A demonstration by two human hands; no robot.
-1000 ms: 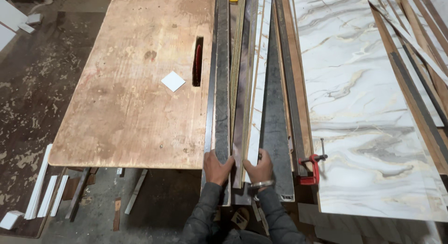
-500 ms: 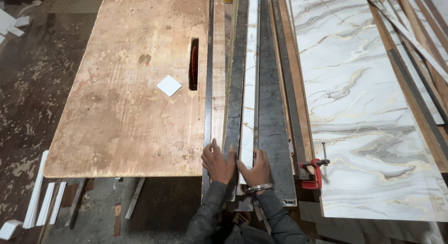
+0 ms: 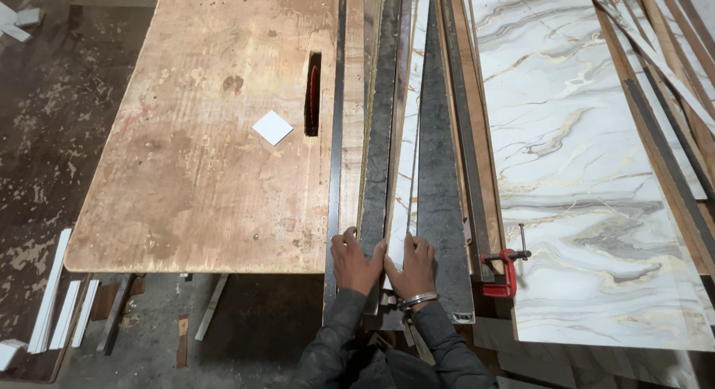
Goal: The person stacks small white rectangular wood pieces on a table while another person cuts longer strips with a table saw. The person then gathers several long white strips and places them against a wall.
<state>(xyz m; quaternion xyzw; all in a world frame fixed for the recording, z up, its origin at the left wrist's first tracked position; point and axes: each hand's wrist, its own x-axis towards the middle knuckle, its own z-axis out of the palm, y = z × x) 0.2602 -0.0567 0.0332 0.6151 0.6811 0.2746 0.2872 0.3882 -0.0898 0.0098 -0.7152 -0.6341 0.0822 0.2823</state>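
A bundle of long, narrow laminate strips lies lengthwise along the right edge of the worktop (image 3: 201,173), running straight away from the viewer and packed side by side. A dark grey strip (image 3: 378,136) on the left stands tilted against a white marble-patterned strip (image 3: 410,136) in the middle, and a wider dark grey strip (image 3: 438,158) lies flat just right of that. The near ends sit at the worktop's front edge, the dark left strip under the left hand (image 3: 356,261) and the marble strip under the right hand (image 3: 411,266).
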